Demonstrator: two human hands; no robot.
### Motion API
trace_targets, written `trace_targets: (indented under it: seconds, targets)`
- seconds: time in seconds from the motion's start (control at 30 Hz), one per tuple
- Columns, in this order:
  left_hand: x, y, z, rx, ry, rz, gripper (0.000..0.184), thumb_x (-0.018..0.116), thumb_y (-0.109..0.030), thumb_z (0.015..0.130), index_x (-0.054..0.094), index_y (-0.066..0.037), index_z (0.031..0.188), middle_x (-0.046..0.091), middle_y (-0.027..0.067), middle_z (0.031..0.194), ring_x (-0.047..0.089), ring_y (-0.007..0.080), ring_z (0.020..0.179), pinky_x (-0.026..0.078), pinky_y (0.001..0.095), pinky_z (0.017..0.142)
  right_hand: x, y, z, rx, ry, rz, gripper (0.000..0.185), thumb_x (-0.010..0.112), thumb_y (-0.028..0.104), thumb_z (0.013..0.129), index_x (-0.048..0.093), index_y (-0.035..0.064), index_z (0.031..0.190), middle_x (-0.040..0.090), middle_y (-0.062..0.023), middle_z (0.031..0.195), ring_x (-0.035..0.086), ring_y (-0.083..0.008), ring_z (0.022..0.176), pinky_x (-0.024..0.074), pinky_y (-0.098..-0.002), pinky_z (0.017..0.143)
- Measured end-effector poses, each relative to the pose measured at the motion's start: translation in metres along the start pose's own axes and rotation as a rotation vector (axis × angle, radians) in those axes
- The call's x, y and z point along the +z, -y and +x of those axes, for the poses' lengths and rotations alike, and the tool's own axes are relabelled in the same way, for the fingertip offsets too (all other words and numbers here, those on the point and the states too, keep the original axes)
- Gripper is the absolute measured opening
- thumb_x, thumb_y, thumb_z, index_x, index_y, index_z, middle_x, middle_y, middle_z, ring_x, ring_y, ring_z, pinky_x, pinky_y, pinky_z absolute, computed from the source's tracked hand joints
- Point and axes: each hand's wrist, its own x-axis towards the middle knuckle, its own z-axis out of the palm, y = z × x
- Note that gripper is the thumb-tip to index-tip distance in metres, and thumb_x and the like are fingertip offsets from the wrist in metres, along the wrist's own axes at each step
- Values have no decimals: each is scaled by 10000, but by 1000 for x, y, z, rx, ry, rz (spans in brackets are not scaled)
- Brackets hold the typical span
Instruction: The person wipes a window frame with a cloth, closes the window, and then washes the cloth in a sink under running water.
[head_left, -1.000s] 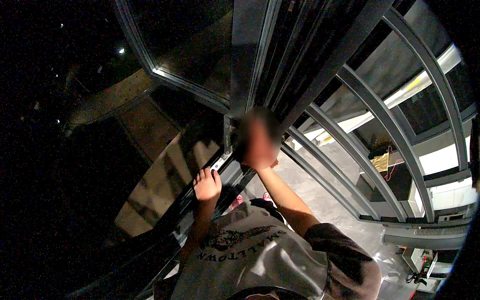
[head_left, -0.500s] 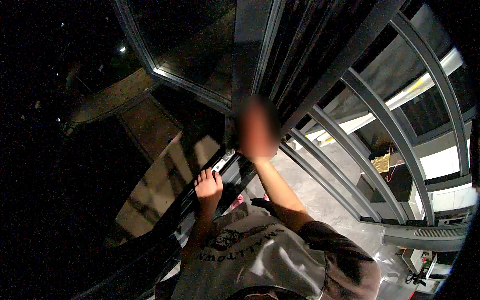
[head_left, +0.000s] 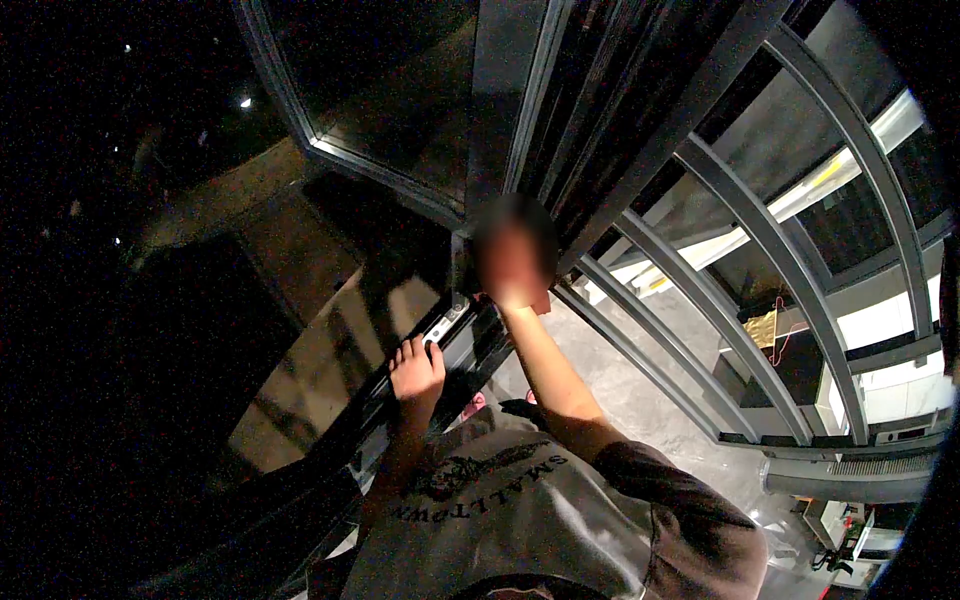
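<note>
My left hand lies over the dark window frame at the sill, fingers curled on its edge and thumb apart. Just ahead of those fingers, a light metal fitting with holes runs along the frame. An opened window sash with a metallic border stands outward beyond it. My right arm reaches forward to the corner beside the sash. A blur covers my right hand, so its fingers cannot be made out. A small reddish patch shows beside the wrist, its kind unclear.
Dark outdoors with a lit ledge lies beyond the window on the left. Grey curved bars rise on the right, with a pale floor behind them. A yellow cloth and a pink hanger are farther right.
My right hand and forearm have shifted very slightly, and the reddish patch by the wrist shows more. My left hand stays at the same spot on the frame.
</note>
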Motion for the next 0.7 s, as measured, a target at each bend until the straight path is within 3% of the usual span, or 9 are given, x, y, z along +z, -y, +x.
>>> trace_targets:
  seconds: [0.13, 0.27, 0.33, 0.4, 0.47, 0.53, 0.57, 0.63, 0.7]
  targets:
    - [-2, 0, 0, -17, 29, -11, 308, 419, -273, 810, 517, -22, 960, 549, 154, 890, 526, 308, 831, 404, 415, 721, -84, 65, 19, 215, 547, -298, 251, 455, 223, 766, 584, 68, 914, 569, -130, 918, 531, -283, 868, 429, -365, 771]
    - [-5, 1, 4, -34, 67, -24, 312, 415, -274, 811, 515, -21, 962, 551, 159, 897, 525, 311, 840, 401, 422, 727, -25, 23, 3, -31, 341, -312, 298, 463, 241, 772, 564, 69, 993, 562, -119, 990, 523, -270, 911, 400, -370, 844]
    - [-2, 3, 6, -26, 39, -24, 313, 414, -276, 811, 515, -21, 961, 551, 157, 899, 525, 311, 842, 400, 422, 730, -2, -1, -22, -265, -394, -313, 357, 425, 159, 857, 392, 4, 1176, 444, -107, 1160, 446, -205, 1044, 348, -292, 905]
    - [0, 2, 2, -21, 23, -26, 314, 413, -279, 811, 516, -22, 959, 552, 155, 901, 525, 310, 843, 399, 421, 733, -52, 28, -36, -196, -244, -349, 417, 416, 155, 859, 309, 18, 1238, 364, -105, 1235, 358, -222, 1137, 276, -299, 967]
    - [0, 2, 3, -44, 49, -6, 319, 409, -283, 812, 516, -24, 963, 552, 153, 904, 525, 308, 848, 397, 419, 740, -126, 76, -37, 319, 11, 567, 287, 430, 233, 831, 447, 62, 1061, 494, -46, 1039, 466, -211, 928, 366, -335, 812]
    - [0, 4, 5, -44, 57, -4, 320, 407, -284, 813, 516, -25, 964, 552, 152, 904, 525, 308, 849, 399, 417, 741, -126, 69, -40, 582, 149, 1020, 256, 437, 272, 817, 516, 85, 973, 558, -16, 940, 520, -206, 823, 410, -353, 734]
    - [-1, 4, 5, -42, 62, 0, 321, 404, -286, 813, 515, -26, 966, 553, 152, 904, 525, 307, 850, 400, 416, 741, -99, 42, -45, 127, -10, 707, 319, 442, 205, 828, 410, 68, 1114, 454, -63, 1102, 438, -219, 985, 351, -333, 847]
    - [-2, 2, 4, -38, 55, 3, 317, 406, -283, 813, 516, -26, 964, 554, 150, 899, 528, 307, 844, 402, 415, 736, -64, 12, -48, -314, -160, 371, 450, 447, 138, 838, 304, 52, 1256, 350, -111, 1264, 356, -232, 1146, 291, -313, 959]
    - [-3, 2, 5, -36, 46, 6, 313, 407, -280, 812, 516, -27, 962, 556, 149, 895, 530, 306, 839, 405, 413, 731, -39, 1, -42, -330, -193, 178, 481, 489, 157, 791, 332, 49, 1233, 381, -120, 1222, 360, -242, 1135, 289, -321, 956]
